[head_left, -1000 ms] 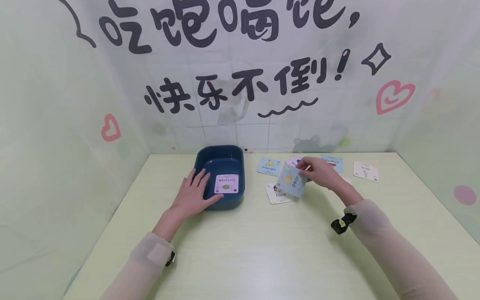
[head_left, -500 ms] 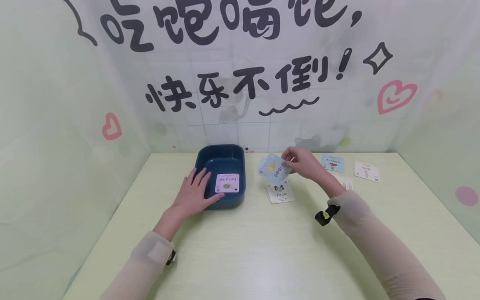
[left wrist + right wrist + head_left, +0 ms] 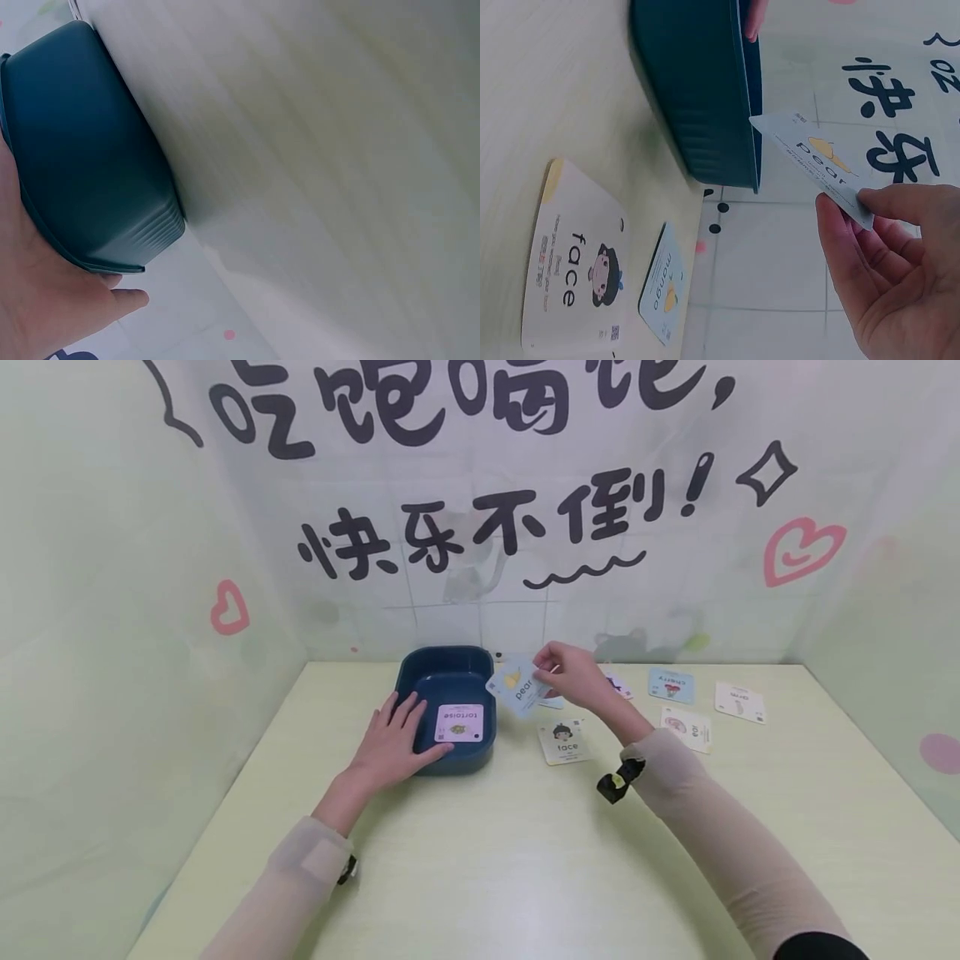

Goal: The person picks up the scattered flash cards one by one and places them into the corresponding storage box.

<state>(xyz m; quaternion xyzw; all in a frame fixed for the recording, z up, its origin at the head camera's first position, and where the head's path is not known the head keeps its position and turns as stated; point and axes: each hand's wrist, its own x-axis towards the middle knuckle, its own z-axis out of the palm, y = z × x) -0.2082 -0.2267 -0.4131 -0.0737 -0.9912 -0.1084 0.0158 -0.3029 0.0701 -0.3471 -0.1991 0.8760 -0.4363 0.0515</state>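
My right hand (image 3: pixel 576 675) pinches a light blue pear flashcard (image 3: pixel 514 685) between thumb and fingers. It holds the card tilted in the air by the right rim of a dark blue plastic bin (image 3: pixel 454 765). Fingers spread and fairly straight, my left hand (image 3: pixel 386 747) rests on the bin's left rim. A pink tortoise flashcard (image 3: pixel 460 723) lies inside the bin. In the right wrist view, the pear card's far corner is close to the rim; whether it touches cannot be told. The left wrist view shows the bin's outer wall (image 3: pixel 90 150) beside the left hand.
On the table right of the bin lie a face card (image 3: pixel 563 742), a mango card (image 3: pixel 662 289) partly hidden in the head view, a purple-edged card (image 3: pixel 619 686), a cherry card (image 3: pixel 671 686), an ear card (image 3: pixel 686 729) and an arm card (image 3: pixel 740 702). A printed curtain hangs behind.
My right hand has carried the pear card left, from above the face card to the bin's right rim. The ear card has come into fuller view. My left hand stays on the bin.
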